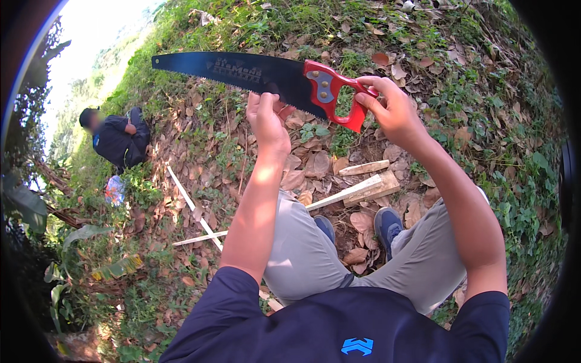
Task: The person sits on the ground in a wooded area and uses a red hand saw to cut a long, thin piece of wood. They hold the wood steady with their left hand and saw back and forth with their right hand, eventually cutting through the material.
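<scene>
- Nearest are the two hands and the saw (242, 71), which is held up in front of the person, above the ground, with its toothed edge turned down.
- The right grip (392, 112) pinches the end of the red handle (340, 97) between thumb and fingers.
- The left grip (267, 124) is at the lower edge of the dark blade, its fingers bent; I cannot tell if it pinches the blade or only touches it.
- As I judge, the saw is being handled or examined; no cutting is done in this moment, because the blade is well apart from any wood.
- Below, between the shoes (388, 225) and the saw, a short wood piece (364, 167) lies on dry leaves, beside a wood block (387, 183).
- A pale strip (345, 193) has one end on this block. Farther left, a second strip (190, 202) lies on the ground.
- All this wood is left loose; whether it is already sawn, I cannot tell.
- Farthest, another person (121, 139) sits on the slope, apart from this work.
</scene>
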A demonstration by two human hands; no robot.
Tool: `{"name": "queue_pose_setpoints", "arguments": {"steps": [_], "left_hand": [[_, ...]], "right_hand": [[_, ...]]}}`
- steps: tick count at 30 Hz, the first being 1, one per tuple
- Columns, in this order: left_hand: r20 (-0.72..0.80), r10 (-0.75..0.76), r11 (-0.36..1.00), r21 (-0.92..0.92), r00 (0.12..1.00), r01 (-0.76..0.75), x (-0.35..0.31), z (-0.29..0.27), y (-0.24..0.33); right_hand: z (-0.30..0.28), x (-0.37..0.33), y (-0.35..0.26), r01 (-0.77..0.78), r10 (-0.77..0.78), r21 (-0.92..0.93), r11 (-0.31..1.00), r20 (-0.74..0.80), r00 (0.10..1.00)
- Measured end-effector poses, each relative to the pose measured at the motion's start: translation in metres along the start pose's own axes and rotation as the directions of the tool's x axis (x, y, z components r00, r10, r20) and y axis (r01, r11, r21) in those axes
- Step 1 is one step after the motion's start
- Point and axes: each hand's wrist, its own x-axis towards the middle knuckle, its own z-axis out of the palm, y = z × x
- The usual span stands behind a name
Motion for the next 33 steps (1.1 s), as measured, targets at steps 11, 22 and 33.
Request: {"name": "queue_pose_setpoints", "arguments": {"steps": [11,22,33], "left_hand": [[-0.012,0.013,0.998,0.067,1.000,-0.012,-0.003,0.002,0.000],[-0.071,-0.029,0.997,0.068,0.997,0.033,-0.005,0.008,-0.004],[-0.132,-0.099,0.990,0.084,0.986,0.110,-0.003,0.004,-0.006]], "right_hand": [[0.000,-0.001,0.004,-0.095,0.094,0.005,0.996,0.066,0.993],[0.003,-0.007,0.001,0.036,-0.036,-0.201,0.979,0.004,0.999],[0.017,-0.021,-0.020,0.463,-0.458,-0.587,0.664,0.170,0.872]]}}
